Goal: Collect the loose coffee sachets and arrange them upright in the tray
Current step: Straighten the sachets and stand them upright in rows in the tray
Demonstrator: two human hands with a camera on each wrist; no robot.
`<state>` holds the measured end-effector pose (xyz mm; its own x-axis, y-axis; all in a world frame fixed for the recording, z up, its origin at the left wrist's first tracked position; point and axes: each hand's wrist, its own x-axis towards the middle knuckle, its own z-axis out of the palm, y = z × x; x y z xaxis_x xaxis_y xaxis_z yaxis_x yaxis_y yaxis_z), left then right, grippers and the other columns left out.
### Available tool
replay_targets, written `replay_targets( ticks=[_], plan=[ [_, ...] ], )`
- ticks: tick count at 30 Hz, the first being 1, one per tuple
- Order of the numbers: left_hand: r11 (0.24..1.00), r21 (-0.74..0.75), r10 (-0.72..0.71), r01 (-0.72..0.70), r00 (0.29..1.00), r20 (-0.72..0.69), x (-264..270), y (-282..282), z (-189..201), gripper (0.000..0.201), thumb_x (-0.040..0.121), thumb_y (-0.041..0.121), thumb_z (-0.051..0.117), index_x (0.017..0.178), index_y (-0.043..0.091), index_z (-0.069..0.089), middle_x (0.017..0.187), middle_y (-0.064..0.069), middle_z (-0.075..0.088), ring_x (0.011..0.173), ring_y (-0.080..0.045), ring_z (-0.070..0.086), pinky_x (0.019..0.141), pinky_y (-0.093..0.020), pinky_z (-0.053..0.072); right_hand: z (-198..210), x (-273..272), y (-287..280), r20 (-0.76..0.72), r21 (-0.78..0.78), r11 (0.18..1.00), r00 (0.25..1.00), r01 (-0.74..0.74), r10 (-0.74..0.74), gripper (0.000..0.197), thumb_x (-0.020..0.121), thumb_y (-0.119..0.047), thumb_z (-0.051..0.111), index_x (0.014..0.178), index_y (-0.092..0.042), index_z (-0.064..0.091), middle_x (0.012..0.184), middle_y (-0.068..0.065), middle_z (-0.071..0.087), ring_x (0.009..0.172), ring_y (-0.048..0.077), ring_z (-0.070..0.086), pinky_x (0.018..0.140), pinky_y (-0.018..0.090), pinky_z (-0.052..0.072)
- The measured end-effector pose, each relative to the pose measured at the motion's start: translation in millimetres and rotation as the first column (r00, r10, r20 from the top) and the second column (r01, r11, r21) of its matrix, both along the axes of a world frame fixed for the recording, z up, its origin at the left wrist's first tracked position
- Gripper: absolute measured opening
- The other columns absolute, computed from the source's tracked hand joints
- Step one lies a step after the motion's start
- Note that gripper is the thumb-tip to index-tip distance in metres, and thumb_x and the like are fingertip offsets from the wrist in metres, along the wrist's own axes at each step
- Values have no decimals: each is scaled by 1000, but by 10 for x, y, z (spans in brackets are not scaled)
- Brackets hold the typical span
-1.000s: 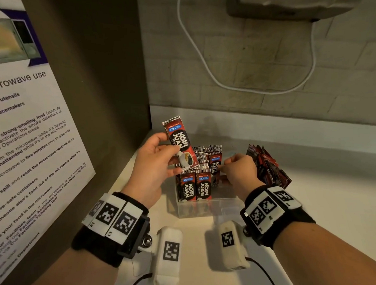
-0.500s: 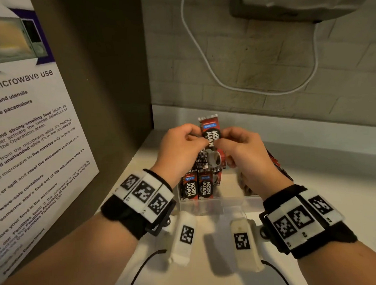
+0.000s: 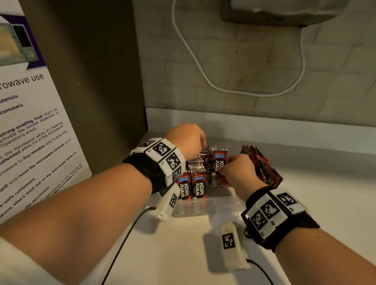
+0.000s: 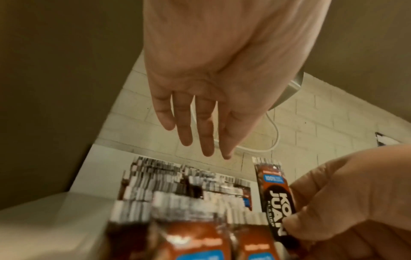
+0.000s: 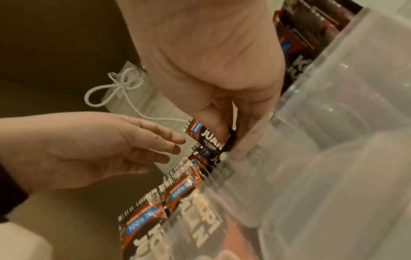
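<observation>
Sachet point(image 3: 220, 162) going into the clear tray point(image 3: 207, 206) right now: right hand point(image 3: 238, 176) pinches it low on the body between thumb and fingers, label facing the camera, top crimp up, so it drops in upright next to the ones already standing. Low pinch makes sense, I think: it lets the bottom edge be steered down to the tray floor while the top stays free. Left hand point(image 3: 186, 141) holds nothing, fingers straight and relaxed, hovering over the back rows of the standing sachets point(image 3: 192, 185); left wrist view shows the fingers point(image 4: 195, 123) spread above the crimped tops, not touching them as far as I can tell. Probably there to keep the packed rows from tipping into the gap while the new one goes in. Standing sachets fill the left side of the tray in tight rows; the held one sits at their right edge, beside the empty part of the tray. Right wrist view has the fingertips point(image 5: 239, 151) down against the tray's clear divider wall point(image 5: 289, 98). Loose pile of sachets point(image 3: 261, 167) waits on the counter point(image 3: 314, 190) just right of the tray, behind the right hand, so more trips left.
</observation>
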<state>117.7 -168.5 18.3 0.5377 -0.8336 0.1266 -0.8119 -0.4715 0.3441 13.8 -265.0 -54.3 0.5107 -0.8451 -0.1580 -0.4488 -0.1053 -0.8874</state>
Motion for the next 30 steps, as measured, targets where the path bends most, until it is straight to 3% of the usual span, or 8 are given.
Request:
replay_targets(
  ticks=[4, 10, 16, 30],
  plan=[
    [998, 49, -43, 41, 998, 43, 38, -7, -43, 12, 91, 20, 64, 97, 22, 74, 102, 4, 69, 100, -16, 62, 75, -25, 41, -33, 11, 25, 18, 51, 999, 1000, -1, 0, 19, 87, 5, 59, 78, -11, 58, 86, 18, 69, 69, 30, 70, 61, 38, 60],
    [990, 118, -86, 77, 994, 73, 61, -8, -105, 18, 94, 31, 57, 105, 33, 71, 99, 6, 43, 110, -22, 47, 83, -27, 30, -50, 1, 38, 16, 54, 998, 1000, -23, 22, 21, 85, 6, 61, 77, -13, 57, 85, 16, 68, 71, 30, 70, 67, 44, 61],
    [992, 120, -56, 50, 997, 50, 80, 45, -132, 22, 94, 32, 57, 112, 34, 69, 121, 1, 49, 120, -26, 43, 95, -35, 36, -72, -5, 29, 8, 41, 999, 1000, -28, 28, 20, 85, 5, 61, 77, -13, 59, 84, 15, 69, 72, 30, 71, 69, 46, 60],
    [990, 137, -31, 17, 994, 103, 57, 203, -140, 29, 94, 38, 55, 119, 30, 66, 123, 0, 52, 119, -24, 43, 95, -37, 38, -222, 213, -114, -68, -33, 999, 998, -13, 11, 18, 85, -3, 63, 74, -14, 54, 89, 14, 69, 82, 29, 69, 75, 45, 59]
  ],
)
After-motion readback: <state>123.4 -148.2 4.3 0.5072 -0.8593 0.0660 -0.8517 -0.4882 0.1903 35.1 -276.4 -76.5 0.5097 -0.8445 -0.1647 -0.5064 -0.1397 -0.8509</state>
